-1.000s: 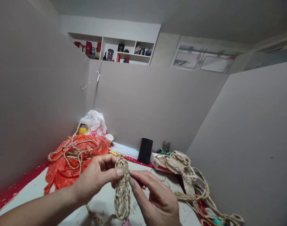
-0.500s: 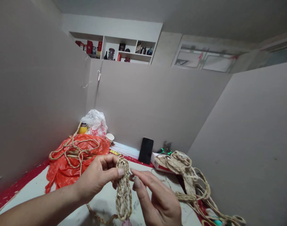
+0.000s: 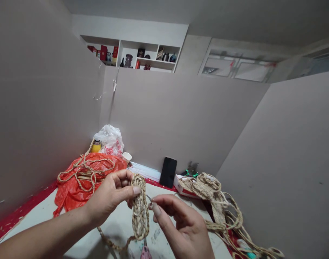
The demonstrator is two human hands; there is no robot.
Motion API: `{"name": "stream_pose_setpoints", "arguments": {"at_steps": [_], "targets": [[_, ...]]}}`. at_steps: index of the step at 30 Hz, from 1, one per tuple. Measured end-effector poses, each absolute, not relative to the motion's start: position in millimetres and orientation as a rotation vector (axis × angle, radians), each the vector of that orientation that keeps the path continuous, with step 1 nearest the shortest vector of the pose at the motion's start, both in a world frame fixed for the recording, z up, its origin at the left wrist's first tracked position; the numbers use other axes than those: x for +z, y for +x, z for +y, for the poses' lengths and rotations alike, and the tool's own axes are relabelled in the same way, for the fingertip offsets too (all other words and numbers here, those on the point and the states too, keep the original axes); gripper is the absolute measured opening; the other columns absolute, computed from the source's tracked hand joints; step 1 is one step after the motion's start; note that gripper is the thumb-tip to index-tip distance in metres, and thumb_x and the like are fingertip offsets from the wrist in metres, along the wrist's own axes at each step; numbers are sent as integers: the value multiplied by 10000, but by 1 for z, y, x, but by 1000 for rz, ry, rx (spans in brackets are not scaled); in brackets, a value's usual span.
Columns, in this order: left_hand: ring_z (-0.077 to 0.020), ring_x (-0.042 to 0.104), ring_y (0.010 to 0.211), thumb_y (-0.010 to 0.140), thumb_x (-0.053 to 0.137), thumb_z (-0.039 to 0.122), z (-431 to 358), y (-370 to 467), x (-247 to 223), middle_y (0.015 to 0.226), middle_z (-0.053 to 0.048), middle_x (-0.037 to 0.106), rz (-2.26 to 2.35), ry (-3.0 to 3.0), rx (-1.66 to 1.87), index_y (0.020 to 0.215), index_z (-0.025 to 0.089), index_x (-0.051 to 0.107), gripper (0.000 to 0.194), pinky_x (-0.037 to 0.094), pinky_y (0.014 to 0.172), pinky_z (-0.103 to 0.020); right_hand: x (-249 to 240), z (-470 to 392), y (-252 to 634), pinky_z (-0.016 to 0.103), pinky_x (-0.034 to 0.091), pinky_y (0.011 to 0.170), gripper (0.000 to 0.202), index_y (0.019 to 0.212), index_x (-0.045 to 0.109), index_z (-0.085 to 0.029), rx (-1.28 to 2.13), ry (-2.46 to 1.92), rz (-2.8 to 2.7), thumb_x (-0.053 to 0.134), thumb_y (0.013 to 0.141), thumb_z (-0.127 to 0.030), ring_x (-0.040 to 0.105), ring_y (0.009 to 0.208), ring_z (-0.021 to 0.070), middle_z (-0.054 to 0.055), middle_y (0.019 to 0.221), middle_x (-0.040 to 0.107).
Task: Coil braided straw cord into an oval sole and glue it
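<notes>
An oval braided straw piece [image 3: 140, 212] hangs upright in front of me, its coils lying side by side. My left hand [image 3: 114, 196] pinches its upper left part, thumb in front and fingers behind. To the right of the piece, my right hand [image 3: 182, 223] holds a thin metal needle [image 3: 149, 198] between thumb and index finger, its tip near the straw's right edge but apart from it. A braided cord [image 3: 110, 244] trails from the piece's lower end toward the left. Below it lies a pink patterned object [image 3: 145, 252], partly cut off.
Straw cord lies on a red plastic bag [image 3: 70, 196] at left, by a white bag [image 3: 110, 138], yellow jar [image 3: 96, 146] and paper cup [image 3: 127, 157]. A phone [image 3: 168, 172] leans at the back; green-handled pliers [image 3: 190, 172] and piled braid [image 3: 207, 185] are right.
The straw piece and my left hand have risen slightly. My right hand has shifted a little right and down, with more of the needle showing between it and the straw.
</notes>
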State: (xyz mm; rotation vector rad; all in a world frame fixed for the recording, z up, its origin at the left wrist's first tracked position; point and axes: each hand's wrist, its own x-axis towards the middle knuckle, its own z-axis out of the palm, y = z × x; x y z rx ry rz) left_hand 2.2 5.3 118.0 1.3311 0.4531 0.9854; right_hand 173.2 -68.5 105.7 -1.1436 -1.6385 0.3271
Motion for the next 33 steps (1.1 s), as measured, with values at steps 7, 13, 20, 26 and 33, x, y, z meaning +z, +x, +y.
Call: {"name": "stream_pose_setpoints", "arguments": {"at_steps": [7, 13, 20, 26, 33], "targets": [[-99, 505, 597, 752, 713, 285, 8, 1, 119, 660, 11, 587, 468, 1320, 1010, 746, 156, 573, 191, 423, 596, -233, 110, -69, 163, 210, 464, 517, 54, 789, 636, -196, 588, -1108, -1593, 620, 793, -247, 589, 563, 126, -1, 680, 666], [-112, 517, 637, 758, 700, 292, 7, -1, 120, 702, 0, 589, 413, 1300, 969, 783, 153, 583, 183, 438, 640, -256, 106, -67, 163, 219, 477, 552, 105, 802, 636, -185, 635, -1143, -1557, 636, 802, -291, 579, 574, 131, 9, 678, 663], [-121, 527, 693, 723, 716, 185, 9, -1, 121, 748, -6, 598, 391, 1374, 863, 816, 143, 619, 141, 430, 658, -253, 98, -63, 166, 221, 475, 530, 110, 786, 641, -199, 564, -1114, -1466, 661, 794, -307, 572, 556, 135, 10, 655, 656], [-138, 544, 720, 729, 707, 196, 9, 0, 118, 773, -21, 616, 428, 1375, 852, 845, 134, 633, 151, 425, 674, -270, 104, -65, 171, 225, 489, 562, 54, 842, 618, -215, 632, -1062, -1528, 617, 836, -269, 579, 601, 133, 3, 705, 644], [-122, 530, 691, 717, 716, 186, 10, 2, 119, 758, -13, 621, 436, 1371, 843, 857, 131, 650, 165, 421, 650, -249, 107, -68, 171, 243, 494, 571, 92, 862, 642, -197, 708, -1070, -1490, 626, 833, -283, 569, 608, 139, 13, 703, 642]]}}
